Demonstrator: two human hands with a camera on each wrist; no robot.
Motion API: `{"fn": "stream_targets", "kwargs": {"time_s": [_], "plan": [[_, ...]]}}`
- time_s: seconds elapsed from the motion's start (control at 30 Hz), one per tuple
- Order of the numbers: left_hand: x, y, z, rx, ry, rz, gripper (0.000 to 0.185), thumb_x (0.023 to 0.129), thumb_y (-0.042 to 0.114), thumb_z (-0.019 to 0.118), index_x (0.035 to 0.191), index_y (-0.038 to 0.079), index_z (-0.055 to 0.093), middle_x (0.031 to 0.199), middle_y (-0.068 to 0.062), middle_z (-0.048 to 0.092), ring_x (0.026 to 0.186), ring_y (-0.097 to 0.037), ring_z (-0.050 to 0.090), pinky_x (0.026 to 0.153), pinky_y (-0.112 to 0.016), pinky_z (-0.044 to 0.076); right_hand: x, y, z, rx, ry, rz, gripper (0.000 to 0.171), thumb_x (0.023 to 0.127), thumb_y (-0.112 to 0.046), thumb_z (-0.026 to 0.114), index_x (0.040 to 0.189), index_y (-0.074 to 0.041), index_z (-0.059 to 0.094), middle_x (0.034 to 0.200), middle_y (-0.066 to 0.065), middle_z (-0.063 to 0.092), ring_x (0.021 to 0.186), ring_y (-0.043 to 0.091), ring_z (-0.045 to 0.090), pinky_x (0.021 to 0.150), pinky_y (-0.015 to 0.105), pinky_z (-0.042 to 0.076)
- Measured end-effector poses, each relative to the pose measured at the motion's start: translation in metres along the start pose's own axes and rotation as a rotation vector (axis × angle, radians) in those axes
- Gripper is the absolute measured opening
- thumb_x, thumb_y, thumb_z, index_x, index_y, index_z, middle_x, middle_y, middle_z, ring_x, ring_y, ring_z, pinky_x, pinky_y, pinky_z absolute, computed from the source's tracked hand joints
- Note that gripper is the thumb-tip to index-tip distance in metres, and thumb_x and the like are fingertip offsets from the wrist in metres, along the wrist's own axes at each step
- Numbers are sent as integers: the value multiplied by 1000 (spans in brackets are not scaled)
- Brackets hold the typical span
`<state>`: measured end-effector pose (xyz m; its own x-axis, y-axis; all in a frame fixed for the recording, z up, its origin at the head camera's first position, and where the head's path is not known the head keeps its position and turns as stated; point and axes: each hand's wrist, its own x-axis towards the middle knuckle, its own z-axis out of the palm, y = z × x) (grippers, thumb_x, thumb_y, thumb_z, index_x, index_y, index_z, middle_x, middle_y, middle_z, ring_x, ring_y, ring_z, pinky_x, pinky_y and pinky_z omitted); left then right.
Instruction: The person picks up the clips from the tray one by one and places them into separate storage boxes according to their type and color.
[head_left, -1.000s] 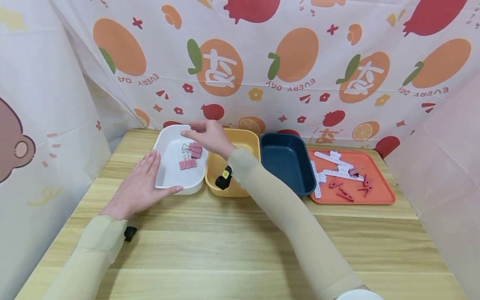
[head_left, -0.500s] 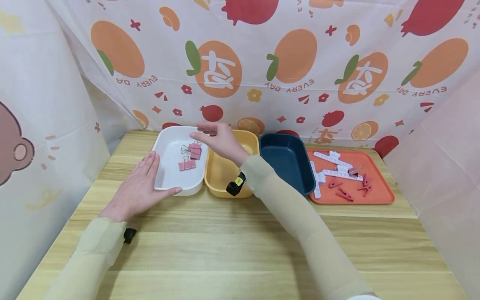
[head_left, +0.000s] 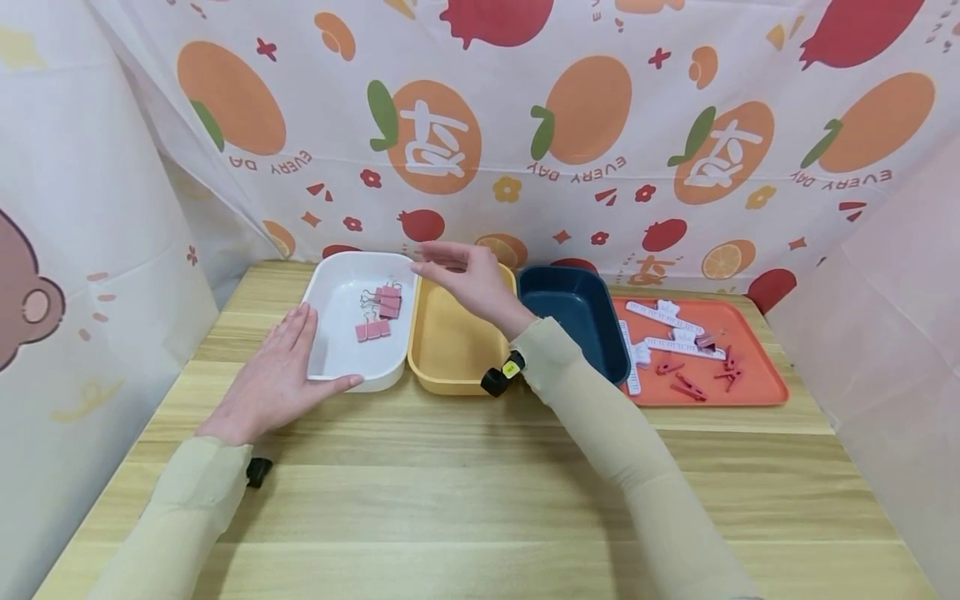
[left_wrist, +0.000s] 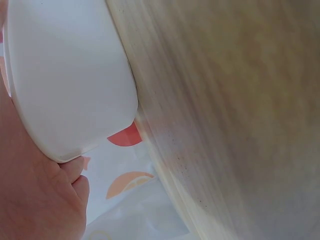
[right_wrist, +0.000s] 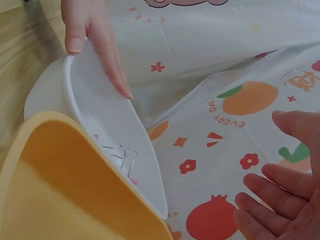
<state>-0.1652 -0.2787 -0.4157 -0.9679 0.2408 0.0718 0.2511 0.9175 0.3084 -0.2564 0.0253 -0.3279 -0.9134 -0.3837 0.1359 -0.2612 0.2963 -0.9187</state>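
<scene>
My left hand [head_left: 258,375] rests at the near left corner of a white bin [head_left: 330,342], fingers straight along the left rim and thumb along the front rim. In the right wrist view its fingers [right_wrist: 111,65] lie along the far side of the rim. Inside that bin are pink binder clips [head_left: 372,330] with silver wire handles [right_wrist: 129,156]. My right hand [head_left: 483,287] hovers over the back of a yellow bin [head_left: 450,350], with nothing in it. Its fingers [right_wrist: 280,197] are loosely spread, the thumb apart.
Right of the yellow bin stands a dark blue bin [head_left: 562,312]. Beyond it an orange tray [head_left: 757,367] holds white ruler clips [head_left: 663,317], small red clothespins [head_left: 688,388] and a pink binder clip [head_left: 707,342]. A fruit-print cloth [head_left: 510,150] hangs behind the wooden table [head_left: 450,500].
My right hand has drawn back to the right, from over the white bin to over the yellow one. My left hand stays at the white bin's corner.
</scene>
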Motion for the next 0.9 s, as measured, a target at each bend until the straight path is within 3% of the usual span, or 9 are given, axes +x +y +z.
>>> {"fn": "stream_targets", "kwargs": {"time_s": [0.13, 0.37, 0.6, 0.9], "plan": [[0, 0, 0, 0, 8, 4, 124, 86, 76, 60, 159, -7, 3, 166, -26, -1, 153, -42, 1, 123, -53, 1, -6, 0, -10, 12, 21, 2, 52, 94, -45, 74, 138, -19, 66, 129, -10, 67, 113, 9, 61, 90, 25, 56], [-1, 1, 0, 8, 26, 18, 123, 86, 74, 62, 158, -9, 5, 166, -28, 2, 152, -44, 4, 123, -54, 2, -18, 1, -26, 37, 67, -49, 50, 95, -39, 74, 138, -13, 66, 132, 2, 66, 115, 12, 63, 95, 27, 54], [-1, 1, 2, 12, 19, 9, 124, 86, 75, 61, 159, -9, 5, 166, -28, 2, 152, -44, 3, 123, -54, 2, -25, 2, -41, 66, 88, -38, 50, 94, -37, 75, 138, -15, 66, 130, -1, 67, 116, 11, 63, 98, 27, 52], [0, 1, 2, 17, 17, 9, 123, 87, 74, 61, 159, -8, 5, 166, -27, 1, 152, -43, 2, 123, -53, 2, -36, 7, -61, 87, 133, -22, 52, 95, -34, 75, 140, -10, 63, 135, 5, 65, 120, 14, 62, 99, 29, 52]]}}
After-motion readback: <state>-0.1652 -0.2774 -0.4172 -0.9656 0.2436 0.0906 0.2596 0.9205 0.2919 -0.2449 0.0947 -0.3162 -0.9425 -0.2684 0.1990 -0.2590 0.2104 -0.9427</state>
